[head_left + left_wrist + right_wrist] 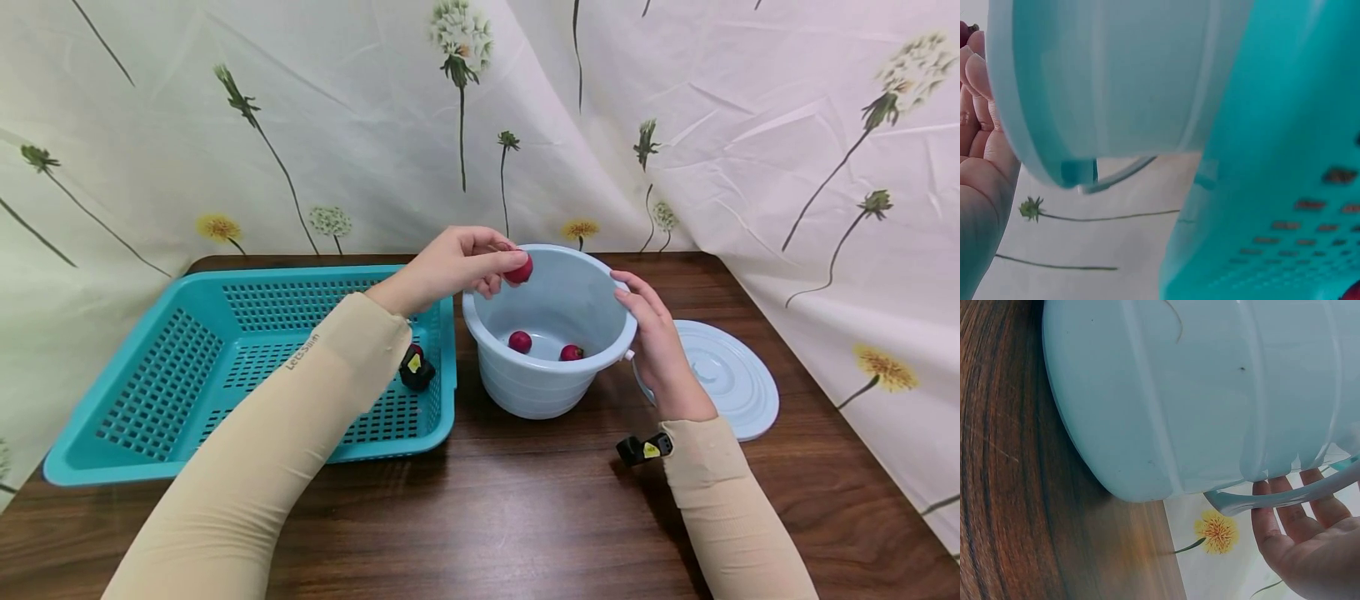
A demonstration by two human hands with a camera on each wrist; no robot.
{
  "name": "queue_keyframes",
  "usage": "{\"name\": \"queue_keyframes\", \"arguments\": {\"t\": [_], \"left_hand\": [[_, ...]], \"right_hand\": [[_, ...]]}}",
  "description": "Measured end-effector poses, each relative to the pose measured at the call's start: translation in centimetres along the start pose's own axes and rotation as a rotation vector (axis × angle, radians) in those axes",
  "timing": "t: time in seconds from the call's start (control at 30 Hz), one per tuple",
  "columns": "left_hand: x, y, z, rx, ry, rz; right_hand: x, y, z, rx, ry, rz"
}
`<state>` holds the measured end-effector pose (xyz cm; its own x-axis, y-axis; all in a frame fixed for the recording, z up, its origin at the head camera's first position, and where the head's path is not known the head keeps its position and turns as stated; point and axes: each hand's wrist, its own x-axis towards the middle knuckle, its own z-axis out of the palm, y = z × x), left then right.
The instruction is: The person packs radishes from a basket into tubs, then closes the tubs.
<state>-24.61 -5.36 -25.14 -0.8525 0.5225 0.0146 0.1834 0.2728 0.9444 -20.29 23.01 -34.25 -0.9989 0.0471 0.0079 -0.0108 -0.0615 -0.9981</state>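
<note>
Above the left inner rim of a pale blue bucket (536, 392), my left hand (468, 262) pinches a red radish (519, 269) between thumb and fingers. Two more radishes lie on the bucket's floor, one left radish (520, 342) and one right radish (572, 352). My right hand (652, 333) holds the bucket's right rim. In the right wrist view several fingers (1297, 519) lie against its outer wall, behind the curved handle (1285, 497). In the left wrist view the held radish (966, 32) shows a short stem at the corner.
Left of the bucket stands a teal perforated basket (448, 417), with a red radish (414, 350) partly hidden behind the left wrist camera. A round pale blue lid (723, 375) lies on the brown wooden table (510, 517) at right. A flowered cloth (337, 125) hangs behind.
</note>
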Motion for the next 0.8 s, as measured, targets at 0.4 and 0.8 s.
{"name": "queue_keyframes", "arguments": {"t": [0.4, 0.8], "left_hand": [[0.8, 0.2, 1.6, 0.028, -0.052, 0.033], [1.5, 0.1, 2.6, 0.037, -0.087, 0.032]], "right_hand": [[0.1, 0.0, 0.0, -0.010, -0.002, 0.000], [0.1, 0.0, 0.0, -0.006, 0.004, -0.001]]}}
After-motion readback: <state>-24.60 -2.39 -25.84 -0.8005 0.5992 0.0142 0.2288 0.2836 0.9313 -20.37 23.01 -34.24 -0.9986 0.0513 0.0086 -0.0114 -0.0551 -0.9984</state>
